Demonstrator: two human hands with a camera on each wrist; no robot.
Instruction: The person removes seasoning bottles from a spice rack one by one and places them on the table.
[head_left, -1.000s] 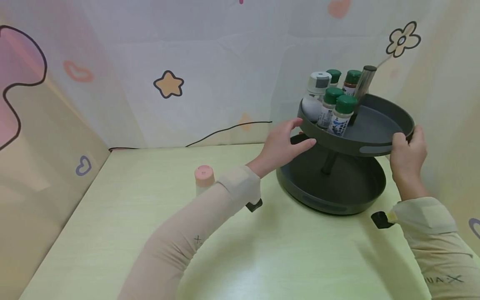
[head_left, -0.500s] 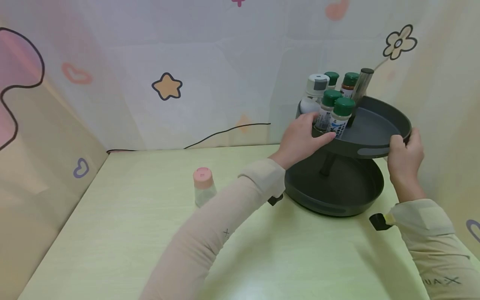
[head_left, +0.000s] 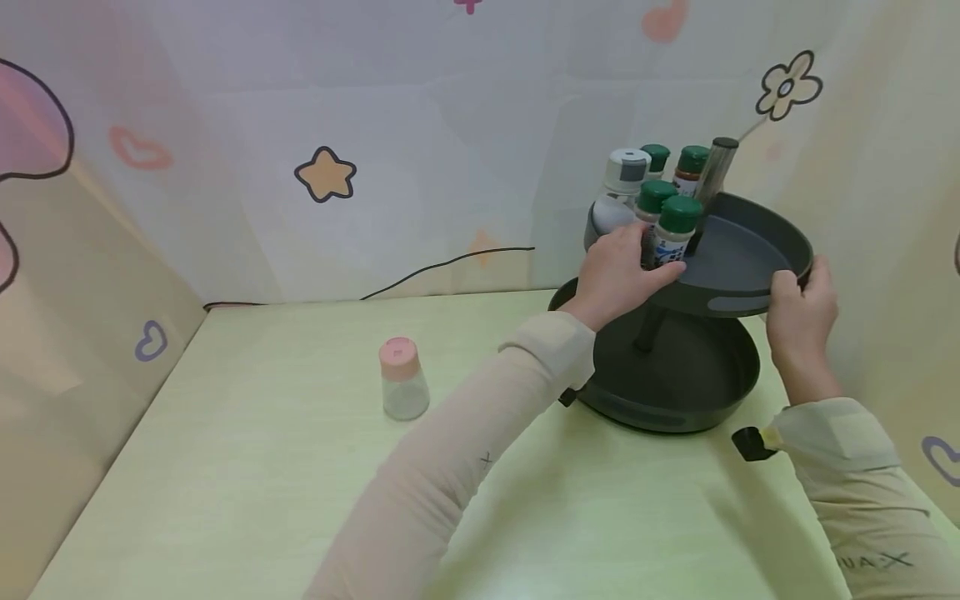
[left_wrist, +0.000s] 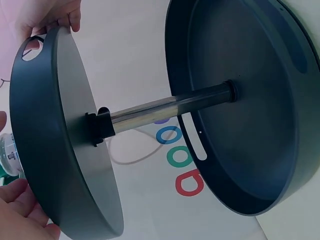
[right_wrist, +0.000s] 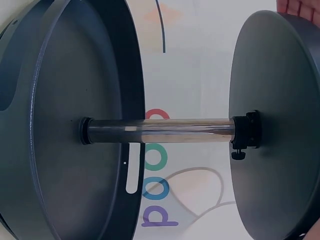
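Observation:
A dark grey two-tier spice rack [head_left: 738, 242] stands at the right, its round trays joined by a central post. My right hand [head_left: 802, 325] grips the upper tray's right rim at the handle slot. My left hand [head_left: 617, 271] is at the tray's front left rim, thumb and fingers spread around the nearest green-capped spice jar [head_left: 670, 243]. Behind that jar stand several others, including a white-capped bottle [head_left: 626, 171] and a red-brown jar [head_left: 686, 179]. In the left wrist view, fingers [left_wrist: 20, 200] lie against the tray's outer wall; only part of a jar [left_wrist: 10, 155] shows.
A clear shaker with a pink cap [head_left: 403, 379] stands on the pale table [head_left: 262, 467], left of my left sleeve. The bare lower tray [head_left: 667, 375] rests beneath the upper one. A printed curtain [head_left: 442, 167] hangs close behind the table.
My left hand has moved right, over the upper tray's rim to the front jar. My right hand keeps its grip on the tray. The pink-capped shaker has come into full view.

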